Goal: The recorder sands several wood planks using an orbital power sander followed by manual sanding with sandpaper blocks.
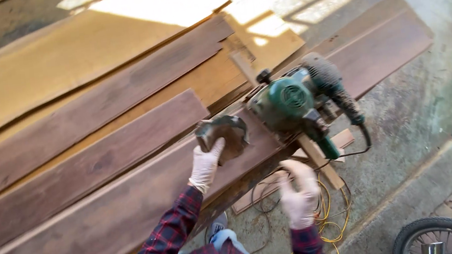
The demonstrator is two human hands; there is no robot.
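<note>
1. Head view: the green power planer (291,102) sits on a long dark plank (133,205); it looks heavy and rigid, best held by its front knob (221,136) and rear handle (336,94)
2. The left hand (206,166) rests its grip on the knob; the right hand (299,198) hangs open, empty
3. Motion blur smears the gloves; the plank's support is hidden

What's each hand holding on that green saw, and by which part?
Left hand grips the dark front guard of the green power saw at its lower edge. Right hand, blurred, is below the saw and holds nothing visible.
</note>
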